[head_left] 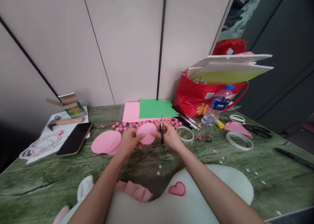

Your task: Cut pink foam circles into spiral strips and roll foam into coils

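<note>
A small pink paper disc (146, 133) is held up between both hands above the table. My left hand (131, 139) pinches its left edge between thumb and fingers. At its right edge, my right hand (168, 134) grips the disc with the thumb, and black scissors (162, 132) hang upright from the same hand, blades pointing up. Left of my left hand lies a fanned stack of larger pink discs (106, 142). Behind the hands are many small pink pieces (139, 123) in a row.
Phone (75, 139), hammer (66, 121), bead strings (44, 145) and an opened box (75, 109) lie left. Green paper (157, 108) lies at the back. Tape rolls (239, 141), a bottle (218, 106) and a red bag (191, 93) stand right. A white plush (228, 178) is in front.
</note>
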Available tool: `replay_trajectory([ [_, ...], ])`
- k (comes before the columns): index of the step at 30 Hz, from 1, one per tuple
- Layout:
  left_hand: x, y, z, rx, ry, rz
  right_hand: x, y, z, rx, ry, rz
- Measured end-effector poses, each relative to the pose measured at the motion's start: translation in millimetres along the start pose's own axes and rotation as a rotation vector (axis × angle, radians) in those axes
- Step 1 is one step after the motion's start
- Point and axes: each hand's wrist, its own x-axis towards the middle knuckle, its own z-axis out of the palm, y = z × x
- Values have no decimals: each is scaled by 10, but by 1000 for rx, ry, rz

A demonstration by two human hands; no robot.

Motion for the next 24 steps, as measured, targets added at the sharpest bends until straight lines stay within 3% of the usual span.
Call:
replay_trajectory([
  [4,-46,158,22,-316,51,-64,-13,-66,25,321,-18,158],
  [8,-65,213,11,-329,32,-84,-29,-105,54,299,47,92],
  [12,-64,204,-29,-290,25,-83,-41,-143,62,256,1,3],
  [17,-70,221,-21,-434,183,-106,-55,-170,41,369,29,92],
  [24,-82,278,-26,-588,200,-100,-49,-163,0,406,95,132],
])
